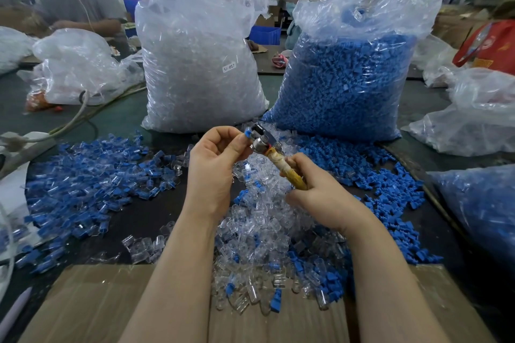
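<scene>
My left hand (216,160) pinches a small blue plastic piece (247,133) between thumb and fingers, holding it against the metal head of a hand tool (262,140). My right hand (317,189) grips that tool by its yellow tape-wrapped handle (289,171), tilted up and to the left. Below both hands lies a heap of clear plastic shells (262,231). Assembled blue-and-clear pieces (92,184) spread out to the left, and loose blue pieces (390,189) lie to the right.
A tall bag of clear shells (200,64) and a bag of blue pieces (348,78) stand behind the hands. More bags lie at left (80,64) and right (479,120). Cardboard (111,301) covers the near edge. A person (72,0) works at the far left.
</scene>
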Demonstrator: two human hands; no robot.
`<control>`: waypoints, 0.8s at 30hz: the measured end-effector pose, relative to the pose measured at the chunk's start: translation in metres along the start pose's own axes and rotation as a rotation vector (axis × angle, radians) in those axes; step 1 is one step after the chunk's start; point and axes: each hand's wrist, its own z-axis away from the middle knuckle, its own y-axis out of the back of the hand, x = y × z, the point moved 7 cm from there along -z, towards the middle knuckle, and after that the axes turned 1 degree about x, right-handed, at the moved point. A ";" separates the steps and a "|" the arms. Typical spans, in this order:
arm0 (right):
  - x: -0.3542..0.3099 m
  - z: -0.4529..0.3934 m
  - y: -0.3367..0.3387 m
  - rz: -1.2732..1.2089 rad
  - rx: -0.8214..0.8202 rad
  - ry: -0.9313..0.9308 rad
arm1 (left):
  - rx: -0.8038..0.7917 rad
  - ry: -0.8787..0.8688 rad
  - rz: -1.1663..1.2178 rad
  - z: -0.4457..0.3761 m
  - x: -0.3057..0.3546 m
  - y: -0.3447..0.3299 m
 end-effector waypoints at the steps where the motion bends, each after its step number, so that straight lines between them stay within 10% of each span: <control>1: -0.001 0.000 0.000 0.033 0.009 0.002 | -0.005 0.000 -0.004 0.000 -0.001 0.000; 24: -0.008 0.004 -0.002 -0.025 -0.085 -0.035 | -0.059 0.077 0.153 0.002 -0.008 -0.007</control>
